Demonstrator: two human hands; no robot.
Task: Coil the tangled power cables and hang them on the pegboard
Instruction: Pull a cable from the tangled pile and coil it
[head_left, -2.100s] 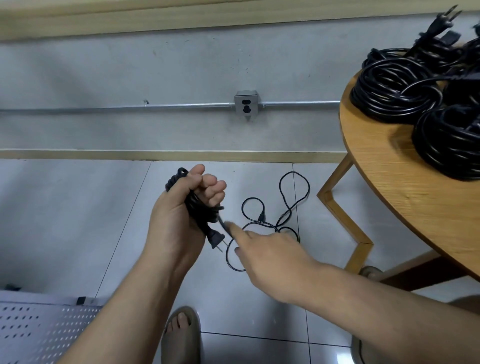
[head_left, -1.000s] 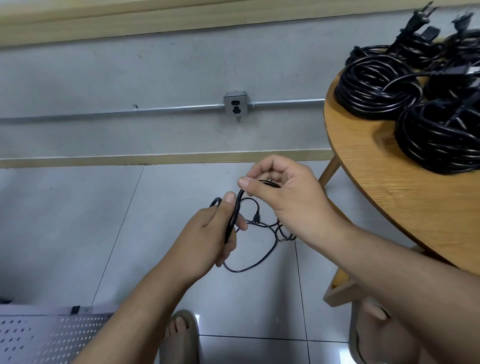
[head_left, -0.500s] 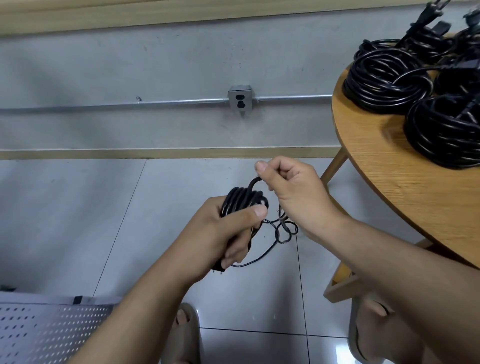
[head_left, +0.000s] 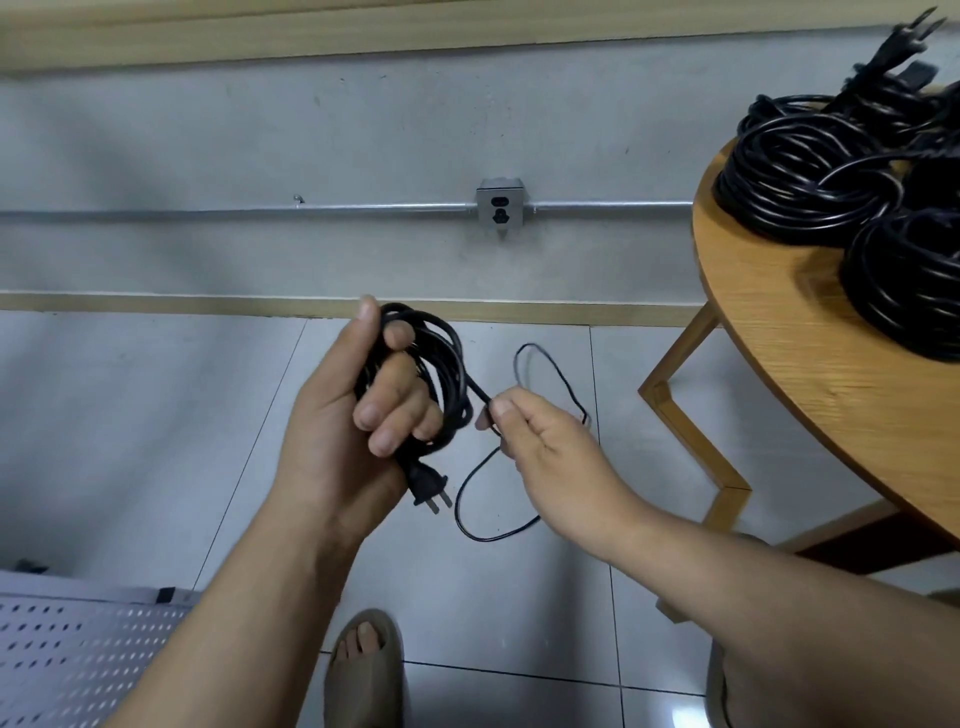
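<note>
I hold one black cable (head_left: 448, 364) in both grips.
Close by my left side is the pegboard (head_left: 67, 649). My left grip (head_left: 353, 415) is curled tight round its coil, and the plug (head_left: 428, 486) hangs just below. My right grip (head_left: 545, 452) pinches the loose part beside the coil; the rest loops down to the floor (head_left: 156, 441). Farther off, more coiled cables (head_left: 800, 176) sit by the counter's (head_left: 779, 374) left edge.

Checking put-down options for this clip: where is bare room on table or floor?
Table: bare wood on its near part, bordered by its left edge and the piled coils that crowd its far side. Floor: open tile left of the left hand, between skirting and pegboard. Crowded: tile beneath the right hand, where cable loops loose.
</note>
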